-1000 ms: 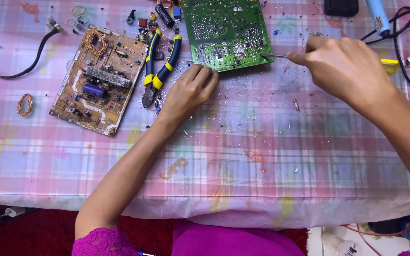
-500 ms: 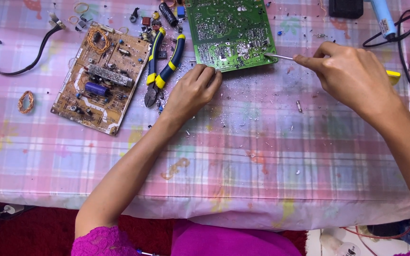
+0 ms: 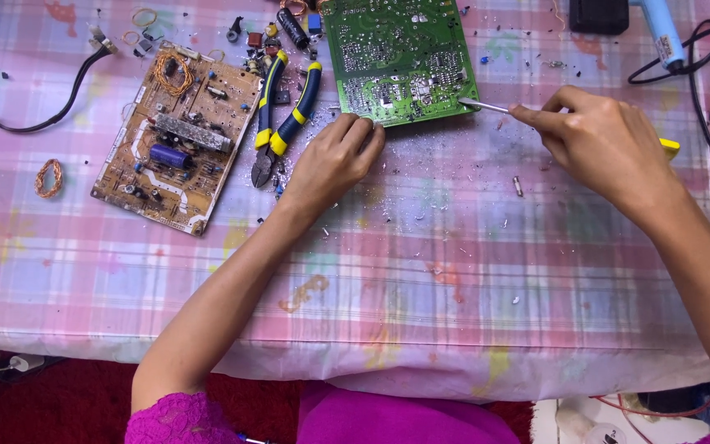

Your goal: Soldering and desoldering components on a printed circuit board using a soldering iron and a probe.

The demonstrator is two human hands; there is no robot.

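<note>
A pink checked tablecloth (image 3: 421, 271) is covering the table, over a red floor. The left hand (image 3: 334, 160) is resting with curled fingers at the edge of the green circuit board (image 3: 400, 57). The right hand (image 3: 610, 144) is pinching a thin metal tool (image 3: 486, 106), its tip now touching the board's corner, a bit higher than before.

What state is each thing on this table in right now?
Green circuit board: solder side up, flat, left hand at its near edge.
Screwdriver: held in right hand, tip at the board's corner.
Pliers: lying shut, untouched.
Brown circuit board: components up, untouched.
</note>
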